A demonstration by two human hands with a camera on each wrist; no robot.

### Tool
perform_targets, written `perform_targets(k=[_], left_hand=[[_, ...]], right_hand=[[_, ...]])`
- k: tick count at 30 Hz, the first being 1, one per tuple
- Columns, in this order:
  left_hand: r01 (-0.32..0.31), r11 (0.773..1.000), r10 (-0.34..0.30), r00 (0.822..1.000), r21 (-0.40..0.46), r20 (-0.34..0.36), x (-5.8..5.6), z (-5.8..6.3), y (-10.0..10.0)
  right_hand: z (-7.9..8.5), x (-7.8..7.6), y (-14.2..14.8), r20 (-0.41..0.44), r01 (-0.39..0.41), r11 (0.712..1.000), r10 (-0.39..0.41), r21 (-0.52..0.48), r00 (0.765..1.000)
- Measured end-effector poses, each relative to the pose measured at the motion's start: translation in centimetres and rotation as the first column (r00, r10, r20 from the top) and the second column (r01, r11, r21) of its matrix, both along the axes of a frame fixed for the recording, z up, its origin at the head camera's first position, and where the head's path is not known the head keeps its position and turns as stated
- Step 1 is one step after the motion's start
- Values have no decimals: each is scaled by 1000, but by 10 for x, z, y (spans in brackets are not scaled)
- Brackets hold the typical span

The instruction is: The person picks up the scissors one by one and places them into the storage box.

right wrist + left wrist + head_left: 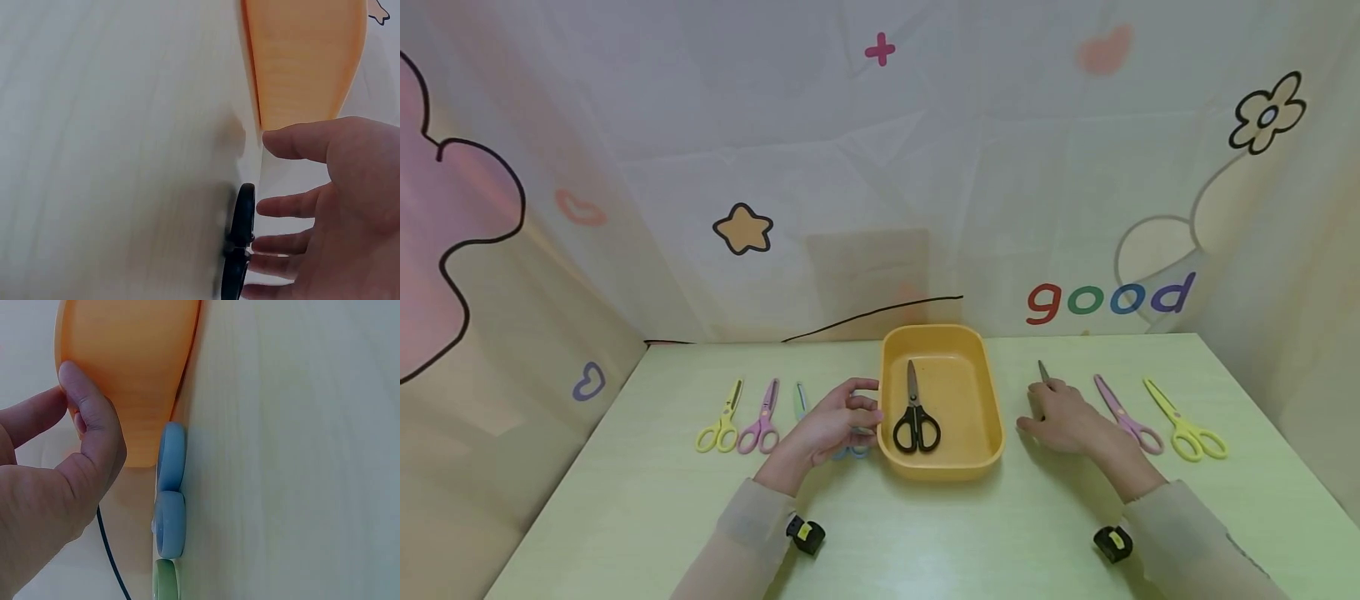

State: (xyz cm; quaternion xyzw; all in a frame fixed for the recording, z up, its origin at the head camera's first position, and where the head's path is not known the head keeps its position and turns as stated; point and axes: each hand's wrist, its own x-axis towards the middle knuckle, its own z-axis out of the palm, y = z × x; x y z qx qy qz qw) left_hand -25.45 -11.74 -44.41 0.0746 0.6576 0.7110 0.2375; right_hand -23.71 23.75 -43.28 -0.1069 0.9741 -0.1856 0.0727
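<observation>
**scissor_lurker:** ok, what's on show here, biggest stuff first?

**deskwatcher:** The back is taken up by a curtain (pixel 715 100) printed with hearts, a star, a flower and the word "good". Below that, a pale green tabletop (pixel 925 542) is seen, with a deep yellow tray (pixel 964 396) placed toward the far edge.

**scissor_lurker:** and the hands?

**deskwatcher:** 2 of them, both in long pale sleeves. The tray's left side is touched by the left hand (pixel 835 421), fingers loosely bent, thumb tip laid against the outer wall near the rim. The right hand (pixel 1063 414) is held to the right of the tray, fingers spread and the thumb kept well apart.

**scissor_lurker:** anything being gripped by the right?

**deskwatcher:** Nope. Black-handled scissors (pixel 244 212) are lying under it, blade tip pointed away from the person. The fingertips are just beside the handles; whether contact is made can't be told.

**scissor_lurker:** other scissors?

**deskwatcher:** Another black-handled pair (pixel 913 407) is laid inside the tray, on its left half, tip pointed to the far side. Left of the tray, 4 smaller pairs are lined up: yellow scissors (pixel 727 418), pink scissors (pixel 767 412), green scissors (pixel 801 400), then blue scissors (pixel 172 462), partly hidden by the left hand. Out right, past the right hand, mauve scissors (pixel 1126 417) and lime-yellow scissors (pixel 1180 422) are set side by side.
</observation>
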Motion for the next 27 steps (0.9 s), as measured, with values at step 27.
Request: perform_targets(k=[27], left_hand=[[-4,1000,4,1000,-10,-2,0,1,1]], right_hand=[[-3,11,2,51,100,989,-106,113,993]])
